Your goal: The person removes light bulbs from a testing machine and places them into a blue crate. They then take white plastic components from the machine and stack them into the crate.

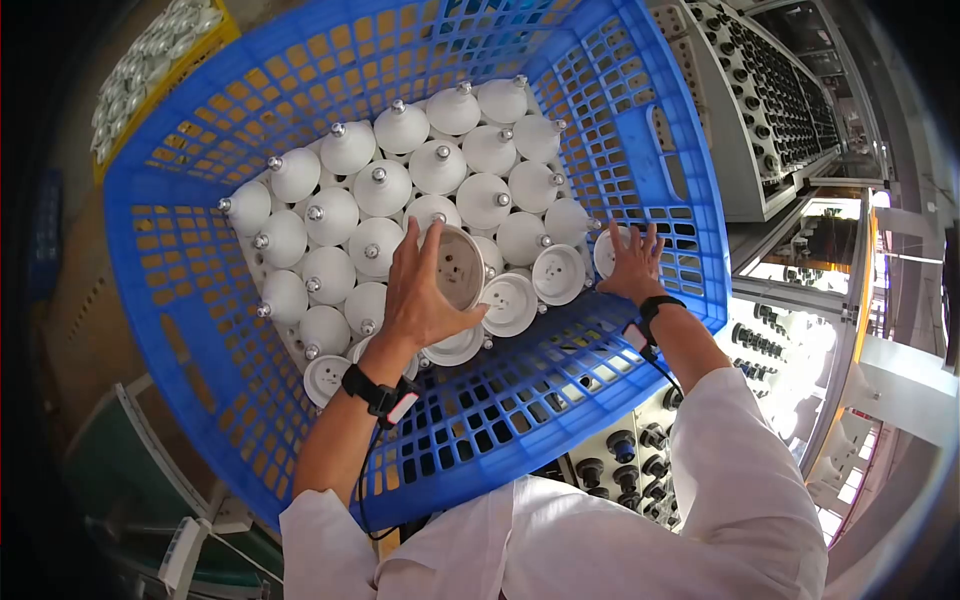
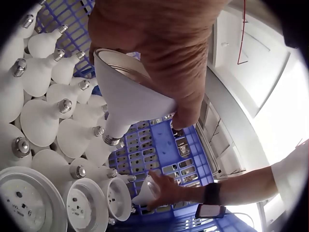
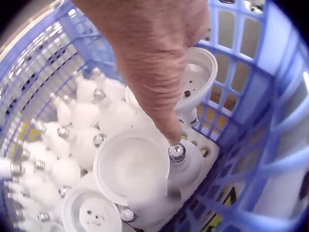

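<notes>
My left hand (image 1: 413,302) grips an open-faced white light bulb (image 1: 460,270) over the front rows in the basket. In the left wrist view this bulb (image 2: 130,99) tilts with its metal screw base downward, and its rim lies against the fingers. By the basket's right wall, my right hand (image 1: 632,268) holds another open-faced white bulb (image 1: 604,254). The right wrist view shows that bulb's cup (image 3: 199,77) partly hidden behind the hand, with small dark parts inside. Below the right thumb stands a bulb (image 3: 186,166) with its screw base up.
A blue plastic basket (image 1: 652,165) surrounds rows of white bulbs (image 1: 383,188), mostly base up. Several open-faced bulbs (image 1: 508,303) lie along the near side. A yellow crate (image 1: 225,25) with more bulbs stands at the far left, and a rack of black sockets (image 1: 765,90) at the right.
</notes>
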Motion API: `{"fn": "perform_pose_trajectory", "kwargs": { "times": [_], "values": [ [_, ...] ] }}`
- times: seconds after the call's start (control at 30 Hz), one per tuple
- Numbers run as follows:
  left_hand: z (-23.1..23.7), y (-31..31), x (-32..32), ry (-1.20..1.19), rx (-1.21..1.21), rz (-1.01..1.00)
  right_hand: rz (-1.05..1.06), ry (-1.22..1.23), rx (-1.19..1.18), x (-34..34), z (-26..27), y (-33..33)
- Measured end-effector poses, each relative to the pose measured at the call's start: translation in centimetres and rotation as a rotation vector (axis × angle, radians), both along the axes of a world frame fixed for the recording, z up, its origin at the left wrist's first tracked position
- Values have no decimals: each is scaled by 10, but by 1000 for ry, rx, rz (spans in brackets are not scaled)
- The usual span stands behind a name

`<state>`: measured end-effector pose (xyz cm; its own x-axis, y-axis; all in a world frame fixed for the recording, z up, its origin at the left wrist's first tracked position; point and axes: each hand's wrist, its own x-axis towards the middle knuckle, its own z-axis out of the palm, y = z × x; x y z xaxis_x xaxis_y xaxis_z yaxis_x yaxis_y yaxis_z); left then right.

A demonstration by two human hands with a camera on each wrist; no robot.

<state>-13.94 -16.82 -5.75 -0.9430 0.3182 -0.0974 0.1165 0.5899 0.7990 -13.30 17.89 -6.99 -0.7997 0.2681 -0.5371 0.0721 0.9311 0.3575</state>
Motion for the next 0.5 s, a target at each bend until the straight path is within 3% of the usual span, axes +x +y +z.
{"fn": "perform_pose_trajectory", "kwargs": {
  "times": [0.27,0.33,0.4,0.47,0.5],
  "values": [
    [2,19,4,-71,6,-61,66,11,-11,5,2,11],
    [7,31,-3,-79,-17,-99,69,6,-54,1,20,14],
    [14,51,-12,-64,-94,-155,-26,164,-282,0,40,21],
    [10,76,-23,7,-123,-188,14,243,-300,12,91,10],
    [6,92,-29,64,-149,-218,28,406,-445,24,111,10]
  ]
}}
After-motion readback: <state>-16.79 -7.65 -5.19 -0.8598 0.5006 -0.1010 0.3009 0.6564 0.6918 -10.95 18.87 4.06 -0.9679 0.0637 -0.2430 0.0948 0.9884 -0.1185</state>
